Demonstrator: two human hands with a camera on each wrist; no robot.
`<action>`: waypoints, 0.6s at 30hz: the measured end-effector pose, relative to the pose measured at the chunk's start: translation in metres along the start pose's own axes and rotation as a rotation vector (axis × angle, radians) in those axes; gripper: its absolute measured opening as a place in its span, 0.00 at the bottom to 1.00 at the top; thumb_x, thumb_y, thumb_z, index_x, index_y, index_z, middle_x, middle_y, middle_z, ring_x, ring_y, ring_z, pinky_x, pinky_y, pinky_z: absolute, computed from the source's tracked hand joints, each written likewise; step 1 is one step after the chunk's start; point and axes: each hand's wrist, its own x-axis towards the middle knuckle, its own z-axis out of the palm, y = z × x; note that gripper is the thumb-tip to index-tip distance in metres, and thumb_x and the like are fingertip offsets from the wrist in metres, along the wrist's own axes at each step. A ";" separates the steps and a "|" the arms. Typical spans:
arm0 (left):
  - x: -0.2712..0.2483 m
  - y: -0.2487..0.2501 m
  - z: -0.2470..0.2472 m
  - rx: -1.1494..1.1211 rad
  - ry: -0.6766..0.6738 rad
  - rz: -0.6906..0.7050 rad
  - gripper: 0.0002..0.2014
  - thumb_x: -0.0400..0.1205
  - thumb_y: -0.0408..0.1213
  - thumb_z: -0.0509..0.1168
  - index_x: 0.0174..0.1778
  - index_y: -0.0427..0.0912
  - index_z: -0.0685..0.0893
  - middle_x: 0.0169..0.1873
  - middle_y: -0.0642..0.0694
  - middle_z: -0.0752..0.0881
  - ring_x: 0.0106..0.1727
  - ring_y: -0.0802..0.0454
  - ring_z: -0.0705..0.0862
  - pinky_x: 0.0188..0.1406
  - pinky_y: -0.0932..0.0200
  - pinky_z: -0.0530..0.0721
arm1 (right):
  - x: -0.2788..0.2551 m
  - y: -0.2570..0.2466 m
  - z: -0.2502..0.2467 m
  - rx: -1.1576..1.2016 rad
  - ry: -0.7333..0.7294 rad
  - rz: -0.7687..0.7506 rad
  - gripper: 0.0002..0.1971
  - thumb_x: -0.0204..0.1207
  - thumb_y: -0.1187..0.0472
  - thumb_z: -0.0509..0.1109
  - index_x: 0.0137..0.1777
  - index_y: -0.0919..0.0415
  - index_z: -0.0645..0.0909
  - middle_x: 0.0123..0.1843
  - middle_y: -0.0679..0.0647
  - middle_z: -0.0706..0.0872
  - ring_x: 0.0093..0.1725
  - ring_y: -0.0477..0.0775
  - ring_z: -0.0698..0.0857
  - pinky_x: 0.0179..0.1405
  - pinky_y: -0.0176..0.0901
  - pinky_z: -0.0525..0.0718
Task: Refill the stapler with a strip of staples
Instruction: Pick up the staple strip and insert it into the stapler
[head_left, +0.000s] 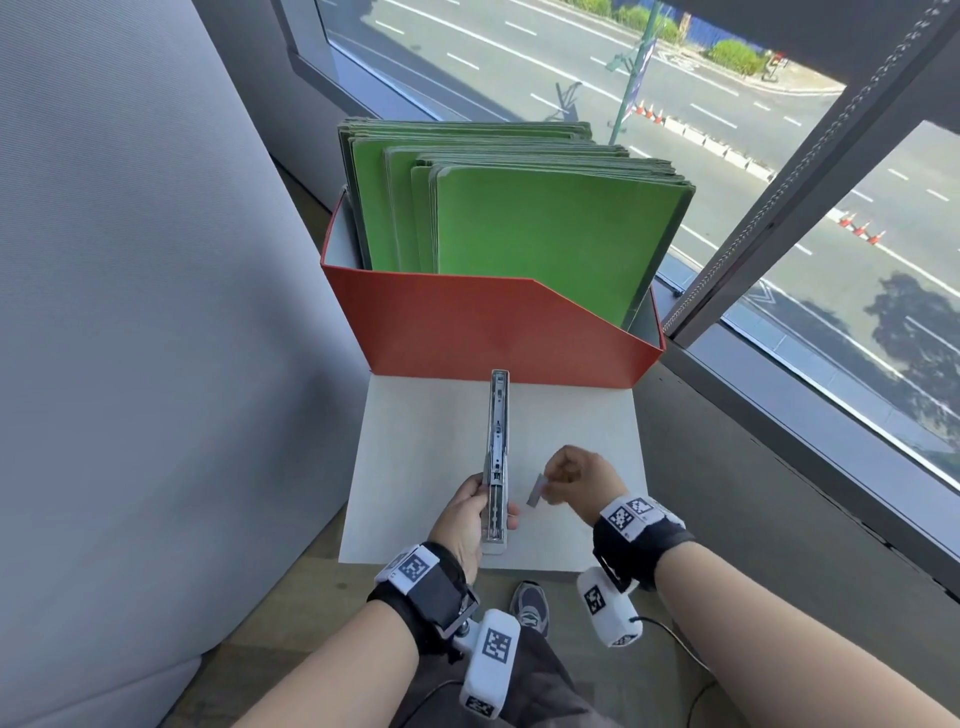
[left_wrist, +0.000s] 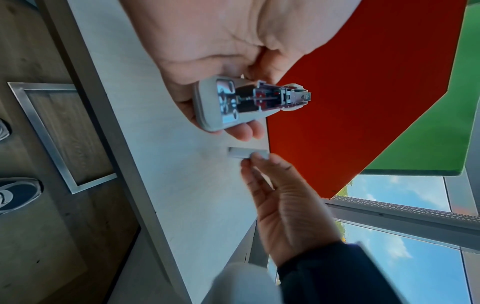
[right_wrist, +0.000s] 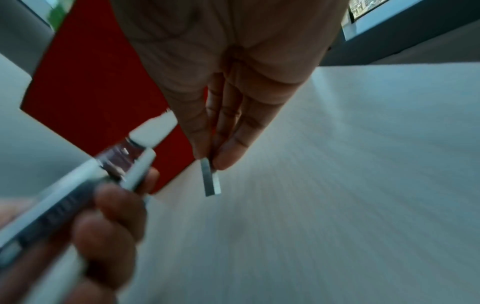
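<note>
A pale grey stapler (head_left: 496, 457) lies folded fully open above the small white table (head_left: 582, 415), its metal staple channel facing up. My left hand (head_left: 467, 514) grips its near end; the same grip shows in the left wrist view on the stapler (left_wrist: 233, 102). My right hand (head_left: 576, 480) pinches one end of a short silver strip of staples (head_left: 536, 491) between thumb and fingers, a little to the right of the stapler and apart from it. The right wrist view shows the strip (right_wrist: 210, 179) hanging from the fingertips, with the blurred stapler (right_wrist: 78, 189) at lower left.
A red file box (head_left: 493, 327) full of green folders (head_left: 545, 234) stands at the table's far edge, just beyond the stapler's tip. A grey padded wall (head_left: 130, 312) is on the left and a window (head_left: 831, 260) on the right. My shoe (head_left: 530, 608) shows below the table.
</note>
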 end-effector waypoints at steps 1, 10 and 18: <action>-0.001 0.000 0.001 0.002 -0.002 0.000 0.13 0.84 0.33 0.50 0.48 0.45 0.81 0.31 0.42 0.86 0.28 0.50 0.82 0.29 0.56 0.75 | -0.001 -0.006 -0.005 0.073 0.010 -0.012 0.11 0.67 0.76 0.73 0.38 0.60 0.79 0.32 0.59 0.88 0.30 0.55 0.87 0.45 0.62 0.90; -0.006 -0.002 0.007 0.008 -0.035 -0.002 0.12 0.85 0.35 0.51 0.48 0.45 0.82 0.30 0.42 0.85 0.29 0.48 0.81 0.28 0.56 0.74 | -0.024 -0.062 -0.008 0.063 -0.156 -0.220 0.09 0.70 0.72 0.73 0.47 0.60 0.88 0.41 0.67 0.91 0.36 0.51 0.87 0.45 0.45 0.89; -0.006 -0.002 0.007 0.029 -0.027 -0.018 0.13 0.85 0.35 0.51 0.44 0.47 0.81 0.31 0.41 0.85 0.28 0.48 0.82 0.27 0.57 0.74 | -0.022 -0.067 -0.006 -0.100 -0.156 -0.269 0.11 0.69 0.71 0.72 0.47 0.57 0.88 0.42 0.70 0.89 0.34 0.52 0.83 0.46 0.55 0.87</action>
